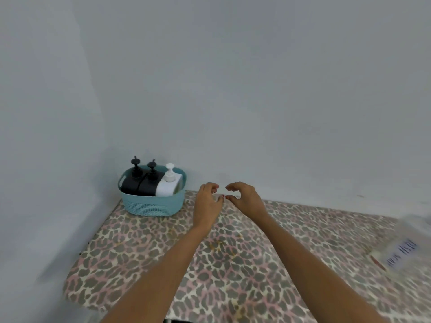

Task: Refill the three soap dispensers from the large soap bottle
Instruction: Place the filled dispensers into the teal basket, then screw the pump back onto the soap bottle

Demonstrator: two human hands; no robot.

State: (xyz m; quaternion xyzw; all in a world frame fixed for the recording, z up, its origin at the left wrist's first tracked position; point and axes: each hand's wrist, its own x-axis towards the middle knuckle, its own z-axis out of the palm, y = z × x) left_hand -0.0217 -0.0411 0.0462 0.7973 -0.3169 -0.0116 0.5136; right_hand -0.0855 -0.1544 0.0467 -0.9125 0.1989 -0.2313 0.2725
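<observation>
Taking the middle of the table (144,257) as the clock's centre and the far wall (233,89) as 12, a blue-green basket (151,206) sits at about 10, in the far left corner where 2 walls meet. The 3 soap dispensers stand upright inside it, packed side by side and touching: a black dispenser (130,186) on the left, a second black dispenser (149,187) in the middle and a white dispenser (166,188) on the right, all with their pump heads on. The table is covered with a leopard-print cloth (233,264) in grey, pink and cream. Both forearms reach from 6 toward 12. The left hand (207,201) hangs over the far edge at about 12, just right of the basket and not touching it; its fingers are loosely curled with the thumb held apart from them, and it holds nothing. The right hand (245,198) is just beside it, curved the same way, fingers bent over a separate thumb, and it grips nothing either. The 2 thumb tips nearly meet between the hands; whether they touch I cannot tell. At about 3, by the right edge, lies a pale container (401,245) with blue lettering and a red strip, too blurred to tell whether it is the large soap bottle.
</observation>
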